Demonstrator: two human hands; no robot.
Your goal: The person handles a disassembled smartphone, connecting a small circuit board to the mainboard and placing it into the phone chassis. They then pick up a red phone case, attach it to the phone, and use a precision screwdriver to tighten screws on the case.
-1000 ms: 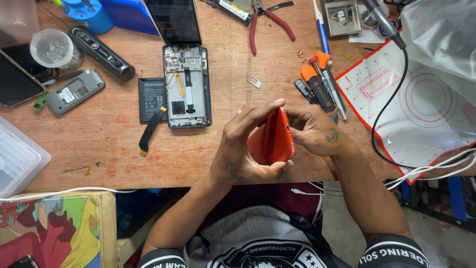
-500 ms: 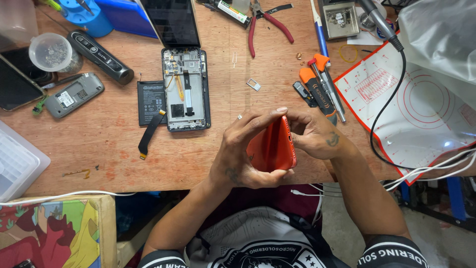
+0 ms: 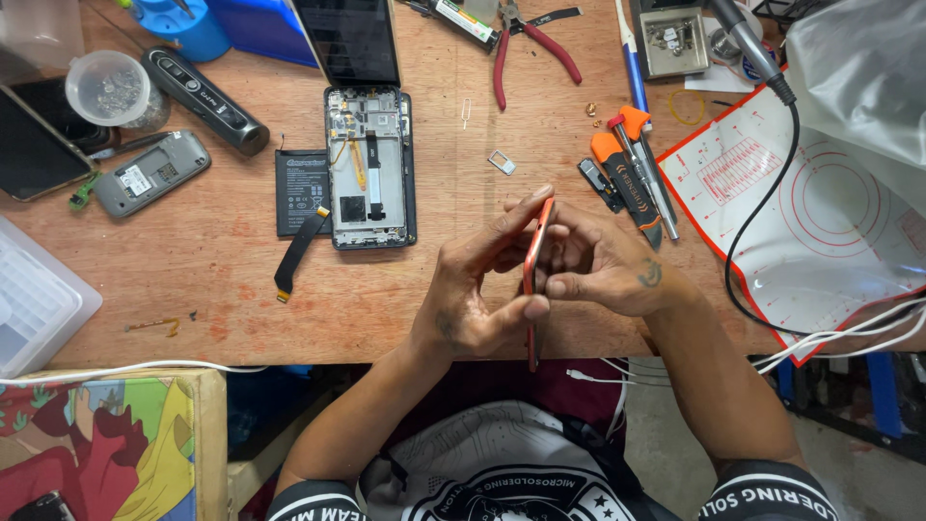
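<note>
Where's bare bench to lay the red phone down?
Bare wood lies between the opened phone and the white tray, below the flex cable. A narrower strip lies between opened phone and hands, left hand. Crowded right: screwdrivers, red-edged mat.

Worn wooden workbench (image 3: 222, 280) fills the view, evenly lit. Grey floor (image 3: 666, 425) near right under the bench edge; colourful cushioned seat (image 3: 106, 434) near left.

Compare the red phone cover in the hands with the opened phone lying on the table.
The red phone cover is held on edge between the left hand and right hand; the opened phone lies flat on the wooden table. The cover shows only its thin red edge; the opened phone exposes dark internals. Both are long and rectangular.
</note>
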